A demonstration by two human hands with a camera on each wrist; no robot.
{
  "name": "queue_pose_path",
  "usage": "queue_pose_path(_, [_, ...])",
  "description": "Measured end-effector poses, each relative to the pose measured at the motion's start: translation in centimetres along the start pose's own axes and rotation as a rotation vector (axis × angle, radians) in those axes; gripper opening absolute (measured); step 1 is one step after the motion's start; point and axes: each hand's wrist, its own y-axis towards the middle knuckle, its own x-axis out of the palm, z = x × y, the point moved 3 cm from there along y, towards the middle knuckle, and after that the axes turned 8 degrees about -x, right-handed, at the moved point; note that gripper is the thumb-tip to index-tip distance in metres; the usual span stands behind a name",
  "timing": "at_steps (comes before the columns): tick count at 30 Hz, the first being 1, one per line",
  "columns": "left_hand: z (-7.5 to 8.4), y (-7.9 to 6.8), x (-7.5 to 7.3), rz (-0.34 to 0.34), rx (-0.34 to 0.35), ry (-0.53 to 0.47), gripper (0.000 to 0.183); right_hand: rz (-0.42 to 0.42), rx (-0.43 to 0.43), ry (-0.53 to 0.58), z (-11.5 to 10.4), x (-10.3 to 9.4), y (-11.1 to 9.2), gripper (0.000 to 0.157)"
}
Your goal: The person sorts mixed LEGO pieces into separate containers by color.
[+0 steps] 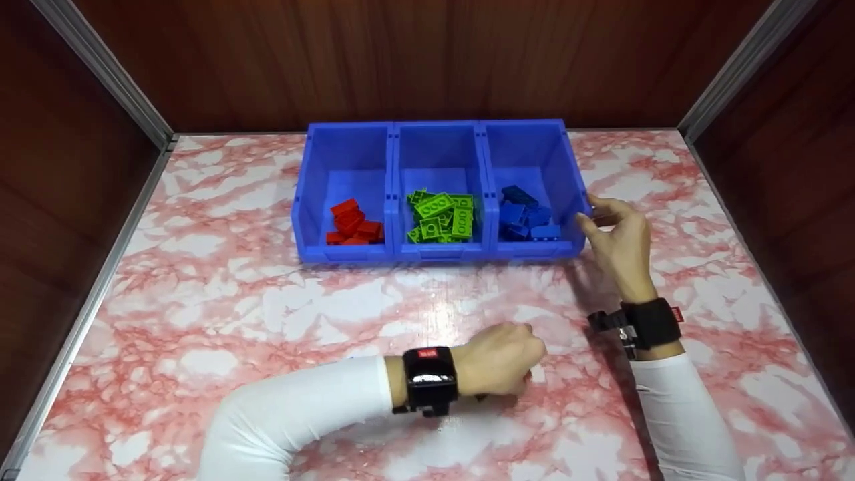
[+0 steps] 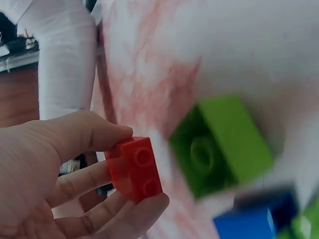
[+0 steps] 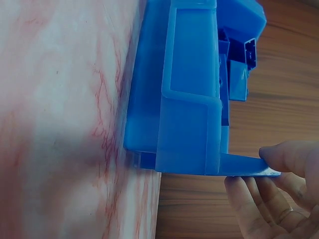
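Note:
Low over the near middle of the table is my left hand (image 1: 501, 361), its back turned to the head camera. In the left wrist view it pinches a small red toy brick (image 2: 134, 169) between thumb and fingers, studs showing. Close beyond it are a green brick (image 2: 239, 144), hollow side showing, and a blue brick (image 2: 244, 224); the hand hides them from the head view. My right hand (image 1: 621, 244) grips the right side wall of the blue three-compartment bin (image 3: 189, 134), thumb at the wall's edge and fingers against its outer face.
The bin's left compartment holds red bricks (image 1: 351, 224), the middle one green bricks (image 1: 441, 217), the right one blue bricks (image 1: 528, 217). Dark wood panels (image 1: 427, 60) enclose the marbled red-and-white table (image 1: 220, 321) at the back and both sides.

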Motion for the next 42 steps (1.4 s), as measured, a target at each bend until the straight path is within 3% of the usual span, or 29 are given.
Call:
queue_pose_path(5, [-2.2, -0.9, -2.6, -0.059, -0.141, -0.163, 0.015, -0.004, 0.005, -0.007, 0.0, -0.1, 0.0, 0.033])
queue_pose_path(8, [-4.1, -1.8, -4.3, -0.038, -0.204, -0.271, 0.016, -0.005, 0.008, -0.01, 0.0, -0.1, 0.0, 0.033])
queue_pose_path(12, [-7.1, -3.4, -6.4, 0.024, -0.266, -0.346, 0.017, -0.007, 0.01, -0.009, 0.0, -0.1, 0.0, 0.033])
queue_pose_path(20, [-13.6, -6.0, -9.3, 0.11, -0.373, -0.391, 0.021, -0.003, 0.013, -0.006, 0.2, -0.1, 0.0, 0.033])
queue_pose_path(25, [-18.2, -6.6, -10.7, 0.192, -0.457, -0.338, 0.017, 0.005, 0.008, -0.005, 0.2, -0.2, 0.0, 0.032])
queue_pose_path(30, [-22.4, -6.7, -11.6, 0.298, -0.542, -0.265, 0.02, -0.003, 0.012, -0.005, 0.1, -0.2, 0.0, 0.032])
queue_pose_path(34, [-25.2, -6.5, -11.6, 0.346, -0.592, -0.23, 0.023, -0.011, 0.022, -0.006, 0.0, -0.1, 0.0, 0.032])
queue_pose_path(42, [-27.5, -5.8, -10.5, 0.343, -0.65, -0.217, 0.027, -0.022, 0.043, -0.008, -0.2, -0.1, 0.0, 0.033])
